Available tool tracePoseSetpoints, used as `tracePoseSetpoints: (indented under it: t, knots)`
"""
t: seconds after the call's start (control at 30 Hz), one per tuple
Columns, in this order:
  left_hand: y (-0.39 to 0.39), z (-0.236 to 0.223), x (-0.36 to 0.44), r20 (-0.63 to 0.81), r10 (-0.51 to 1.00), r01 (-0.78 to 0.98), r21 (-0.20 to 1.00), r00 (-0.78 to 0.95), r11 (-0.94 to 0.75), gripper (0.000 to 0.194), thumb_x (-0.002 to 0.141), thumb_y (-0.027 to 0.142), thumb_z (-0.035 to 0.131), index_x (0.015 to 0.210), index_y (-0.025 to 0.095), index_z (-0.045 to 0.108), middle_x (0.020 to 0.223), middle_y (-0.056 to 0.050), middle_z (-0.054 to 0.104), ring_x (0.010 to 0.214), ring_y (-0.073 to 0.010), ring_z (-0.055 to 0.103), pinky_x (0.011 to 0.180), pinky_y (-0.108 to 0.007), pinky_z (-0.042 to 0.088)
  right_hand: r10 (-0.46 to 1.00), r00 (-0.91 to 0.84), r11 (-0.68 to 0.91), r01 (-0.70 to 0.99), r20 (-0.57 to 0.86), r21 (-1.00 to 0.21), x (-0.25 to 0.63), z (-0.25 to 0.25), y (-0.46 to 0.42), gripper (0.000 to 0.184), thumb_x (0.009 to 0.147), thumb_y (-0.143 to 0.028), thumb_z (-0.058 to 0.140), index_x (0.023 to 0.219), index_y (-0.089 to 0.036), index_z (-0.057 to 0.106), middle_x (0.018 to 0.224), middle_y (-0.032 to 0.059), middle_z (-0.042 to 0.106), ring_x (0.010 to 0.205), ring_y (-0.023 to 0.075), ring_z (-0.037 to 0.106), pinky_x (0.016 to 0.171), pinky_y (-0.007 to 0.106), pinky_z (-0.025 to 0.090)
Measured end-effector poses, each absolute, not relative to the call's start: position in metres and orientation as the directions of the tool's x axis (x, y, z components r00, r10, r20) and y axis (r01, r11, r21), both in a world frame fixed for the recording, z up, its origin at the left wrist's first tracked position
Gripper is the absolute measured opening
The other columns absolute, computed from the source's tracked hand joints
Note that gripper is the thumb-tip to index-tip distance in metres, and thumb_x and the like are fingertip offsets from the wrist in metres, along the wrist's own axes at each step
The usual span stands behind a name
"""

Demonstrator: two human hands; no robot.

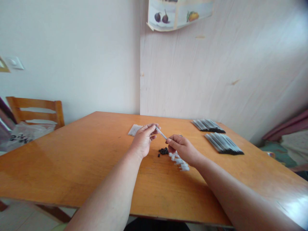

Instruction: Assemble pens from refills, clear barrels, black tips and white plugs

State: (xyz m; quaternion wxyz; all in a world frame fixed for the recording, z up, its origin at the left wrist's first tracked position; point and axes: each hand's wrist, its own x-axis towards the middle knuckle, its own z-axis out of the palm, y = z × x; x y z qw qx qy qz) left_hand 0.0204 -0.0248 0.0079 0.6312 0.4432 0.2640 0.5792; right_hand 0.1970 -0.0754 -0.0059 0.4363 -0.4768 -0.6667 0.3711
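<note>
Orange-brown wooden table (84, 173) stands against a pale wall (96, 57); picture sheet (168, 17) with painted fruit hangs above. Wooden chair (36, 104) at the left, with a clear plastic bag (31, 132) at its seat.

Head view: slim translucent tube (161, 132) is held in the air above the middle of the table, between both hands. Its long axis slants across the view, upper end to the left, lower end to the right and nearer the person. Left hand (144, 138) grips the upper-left end, thumb and fingers closed on it. Right hand (181, 148) pinches the lower-right end in a narrow grip; the tip there is covered by the fingers, so its form cannot be told.

Loose black pieces (164, 151) lie in a small heap just below the right hand's fingertips. White pieces (181, 164) run in a slanting line from beneath that hand toward the near right; exact shape too small to tell. Pale thin sticks (134, 129) lie side by side beyond the left hand. Two groups at the right, far bundle (208, 125) and near bundle (223, 142), hold parallel tubes with dark ends toward the person.
</note>
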Motion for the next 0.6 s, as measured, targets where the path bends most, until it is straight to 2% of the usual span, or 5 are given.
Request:
tracePoseSetpoints:
  t: [0.1, 0.3, 0.43, 0.6]
  knots:
    - [-0.0233, 0.0066, 0.0199, 0.173, 0.965, -0.513, 0.857, 0.196, -0.05, 0.021, 0.072, 0.034, 0.074, 0.086, 0.019, 0.068, 0.095, -0.005, 0.071, 0.084, -0.0139, 0.062, 0.07, -0.025, 0.04, 0.96, -0.21, 0.237, 0.242, 0.188, -0.941, 0.1955, -0.0058, -0.0766, 0.037, 0.089, -0.054, 0.05, 0.086, -0.018, 0.058, 0.064, 0.0012, 0.061, 0.056, 0.0119, 0.053, 0.055, 0.025, 0.042]
    - [-0.0191, 0.0043, 0.0185, 0.145, 0.977, -0.535, 0.844, 0.157, -0.039, 0.023, 0.069, 0.033, 0.076, 0.086, 0.019, 0.068, 0.097, -0.005, 0.071, 0.083, -0.0138, 0.062, 0.069, -0.025, 0.04, 0.97, -0.112, 0.233, 0.195, 0.215, -0.953, 0.1952, -0.0078, -0.0745, 0.035, 0.077, -0.048, 0.069, 0.09, -0.021, 0.05, 0.067, -0.0019, 0.058, 0.054, 0.0109, 0.049, 0.049, 0.023, 0.037]
    - [-0.019, 0.0057, 0.0162, 0.141, 0.967, -0.565, 0.825, 0.212, 0.003, 0.022, 0.07, 0.032, 0.076, 0.086, 0.02, 0.069, 0.102, -0.005, 0.071, 0.087, -0.0143, 0.062, 0.07, -0.025, 0.042, 0.974, -0.1, 0.221, 0.223, 0.203, -0.949, 0.197, -0.0058, -0.0749, 0.031, 0.083, -0.049, 0.062, 0.085, -0.019, 0.054, 0.066, -0.0008, 0.059, 0.054, 0.0096, 0.049, 0.05, 0.022, 0.037]
    - [-0.0198, 0.007, 0.0153, 0.138, 0.964, -0.59, 0.807, 0.229, 0.025, 0.02, 0.07, 0.029, 0.076, 0.086, 0.02, 0.07, 0.102, -0.005, 0.071, 0.09, -0.0141, 0.062, 0.07, -0.024, 0.042, 0.964, -0.204, 0.206, 0.163, 0.171, -0.965, 0.1974, -0.0037, -0.0774, 0.037, 0.088, -0.053, 0.053, 0.085, -0.017, 0.059, 0.067, 0.0024, 0.063, 0.057, 0.0103, 0.053, 0.056, 0.024, 0.041]
